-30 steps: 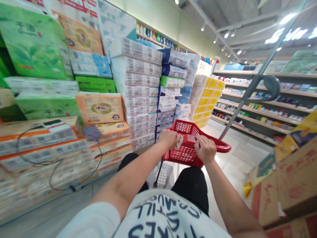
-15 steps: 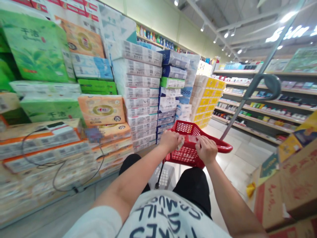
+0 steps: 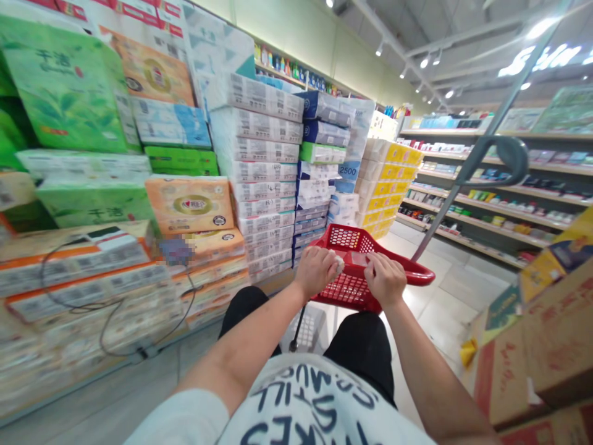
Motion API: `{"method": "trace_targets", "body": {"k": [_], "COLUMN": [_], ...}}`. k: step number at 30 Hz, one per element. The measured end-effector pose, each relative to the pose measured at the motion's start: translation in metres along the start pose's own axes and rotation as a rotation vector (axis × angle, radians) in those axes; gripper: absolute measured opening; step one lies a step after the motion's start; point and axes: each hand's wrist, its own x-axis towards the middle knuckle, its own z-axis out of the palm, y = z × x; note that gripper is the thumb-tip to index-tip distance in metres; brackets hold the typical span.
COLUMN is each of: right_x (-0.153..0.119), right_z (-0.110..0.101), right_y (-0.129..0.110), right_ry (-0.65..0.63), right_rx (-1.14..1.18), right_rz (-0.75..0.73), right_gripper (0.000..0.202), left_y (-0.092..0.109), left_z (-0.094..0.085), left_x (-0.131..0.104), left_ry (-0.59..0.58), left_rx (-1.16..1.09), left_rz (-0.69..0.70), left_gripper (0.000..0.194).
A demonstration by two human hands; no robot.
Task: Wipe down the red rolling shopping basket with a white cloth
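A red plastic shopping cart with a latticed basket stands right in front of my legs. My right hand is closed around its red handlebar, knuckles up. At the left end of the same bar is my left hand, its fingers curled in. A small crumpled white thing, tissue-like, pokes out between its thumb and fingers. Whether the left palm also grips the bar is hidden. From the cart's right side a grey metal pole slants up, carrying a grey looped hook.
Tall stacks of white tissue packs and orange packs line the left side, with a loose black cable hanging there. Cardboard boxes crowd the lower right. Stocked shelves stand behind the cart, beyond a tiled floor.
My left hand has rolled and risen slightly at the bar, and the white thing in it shows differently. My right hand and the cart look almost unchanged.
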Motion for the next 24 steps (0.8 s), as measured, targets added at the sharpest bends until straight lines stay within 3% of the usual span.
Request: {"method": "trace_targets", "body": {"k": [2,5,7,8,11,13,15,18,19,21,24], "right_x": [0.0,0.0,0.0,0.0,-0.001,-0.002,-0.001,-0.001,-0.001,-0.001,-0.001], "right_z": [0.0,-0.001,-0.002,-0.002,-0.001,-0.001,-0.001,-0.001,-0.001,-0.001,0.0], "right_y": [-0.001,-0.001,-0.001,0.0,0.0,0.0,0.0,-0.001,-0.001,-0.001,-0.001], "right_ry": [-0.009,-0.001,0.009,0.012,0.01,0.004,-0.005,-0.012,-0.013,-0.014,-0.015], "right_rx": [-0.002,-0.014,-0.018,-0.016,-0.003,0.001,-0.003,-0.011,-0.012,-0.01,-0.004], "right_rz": [0.002,0.003,0.001,-0.001,-0.005,-0.007,-0.003,0.009,0.01,0.007,0.002], "right_gripper": [0.025,0.025,0.025,0.024,0.024,0.025,0.026,0.027,0.027,0.027,0.026], "left_y": [0.002,0.003,0.004,0.005,0.007,0.009,0.01,0.01,0.009,0.009,0.008], "left_z": [-0.001,-0.005,-0.007,-0.008,-0.006,-0.005,-0.005,-0.007,-0.008,-0.008,-0.006], "left_x": [0.004,0.027,0.035,0.034,0.015,0.005,0.009,0.026,0.028,0.024,0.008], "left_ry": [-0.038,-0.358,-0.477,-0.452,-0.165,-0.041,-0.101,-0.358,-0.396,-0.322,-0.08], "left_rx": [0.021,0.053,0.048,0.039,0.002,-0.008,0.007,0.038,0.038,0.02,-0.012], "left_rz": [-0.045,-0.125,-0.134,-0.127,-0.059,-0.043,-0.09,-0.163,-0.162,-0.122,-0.03], "left_gripper": [0.04,0.051,0.055,0.054,0.044,0.038,0.039,0.047,0.048,0.046,0.039]}}
